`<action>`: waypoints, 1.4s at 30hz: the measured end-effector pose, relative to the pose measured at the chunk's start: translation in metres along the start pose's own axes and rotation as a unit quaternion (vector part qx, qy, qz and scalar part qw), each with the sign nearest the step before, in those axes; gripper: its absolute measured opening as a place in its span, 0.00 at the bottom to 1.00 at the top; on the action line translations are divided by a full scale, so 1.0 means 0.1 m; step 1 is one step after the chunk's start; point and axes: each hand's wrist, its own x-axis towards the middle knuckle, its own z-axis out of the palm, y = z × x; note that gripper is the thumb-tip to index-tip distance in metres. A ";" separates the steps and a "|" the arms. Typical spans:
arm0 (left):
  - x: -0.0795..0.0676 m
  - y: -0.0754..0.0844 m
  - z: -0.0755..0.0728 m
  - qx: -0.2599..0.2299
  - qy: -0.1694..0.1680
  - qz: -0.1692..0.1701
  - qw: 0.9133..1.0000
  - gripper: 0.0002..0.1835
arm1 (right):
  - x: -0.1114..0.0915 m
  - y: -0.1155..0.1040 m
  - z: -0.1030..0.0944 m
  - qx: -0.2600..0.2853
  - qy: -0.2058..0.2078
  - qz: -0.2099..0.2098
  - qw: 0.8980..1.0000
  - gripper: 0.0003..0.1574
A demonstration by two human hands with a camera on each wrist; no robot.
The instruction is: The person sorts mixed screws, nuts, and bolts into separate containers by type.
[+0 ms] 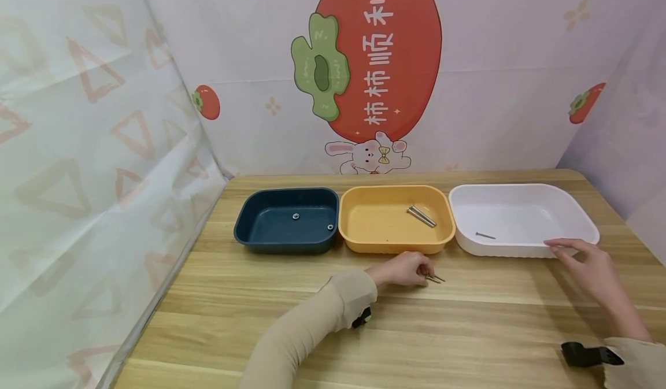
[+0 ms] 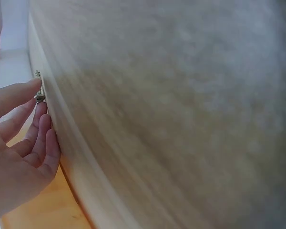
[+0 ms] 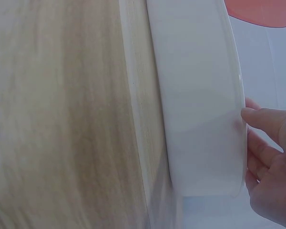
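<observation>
My left hand is low over the wooden table, just in front of the yellow tray. Its thumb and fingertips pinch a few small brass-coloured screws, whose thin ends stick out to the right. In the left wrist view a screw head shows between the thumb and fingers. To the right, my right hand grips the front rim of the white tray, near its right corner. The right wrist view shows the thumb on the rim's outer side and the other fingers behind it. One thin screw lies inside that tray.
The yellow tray stands in the middle of the row, with a few long silver bolts in it. At its left is a dark blue tray holding two small nuts. A printed cloth hangs behind the table.
</observation>
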 end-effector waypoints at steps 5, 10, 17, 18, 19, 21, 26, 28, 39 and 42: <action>0.02 0.00 0.01 0.003 -0.001 -0.007 1.000 0.06 | 0.00 0.00 0.00 -0.007 -0.001 0.006 1.000 0.10; 0.02 0.00 0.02 0.004 -0.004 -0.013 1.000 0.04 | 0.00 0.01 0.00 -0.014 -0.004 0.010 1.000 0.09; 0.02 0.02 0.03 0.022 0.000 -0.009 1.000 0.02 | 0.00 0.05 0.01 -0.012 0.002 0.011 1.000 0.09; 0.02 0.02 0.03 0.023 -0.002 -0.010 1.000 0.02 | 0.00 0.05 0.01 -0.013 0.001 0.012 1.000 0.09; 0.02 0.02 0.03 0.020 -0.004 -0.012 1.000 0.02 | 0.00 0.05 0.01 -0.013 0.000 0.013 1.000 0.09; 0.02 0.02 0.02 0.016 -0.007 -0.016 1.000 0.02 | 0.00 0.04 0.00 -0.015 -0.003 0.015 1.000 0.09; 0.03 0.02 0.02 0.015 -0.010 -0.019 1.000 0.03 | 0.00 0.05 -0.01 -0.020 -0.010 0.016 1.000 0.09; 0.03 0.02 0.02 0.011 -0.010 -0.019 1.000 0.03 | 0.00 0.08 0.00 -0.022 -0.007 0.017 1.000 0.09; 0.01 0.03 0.02 -0.029 0.003 -0.016 0.999 0.03 | 0.00 0.05 -0.01 -0.021 -0.009 0.016 1.000 0.09; 0.01 0.05 0.01 -0.028 0.002 -0.013 1.000 0.03 | -0.01 0.02 -0.01 -0.018 -0.010 0.016 1.000 0.08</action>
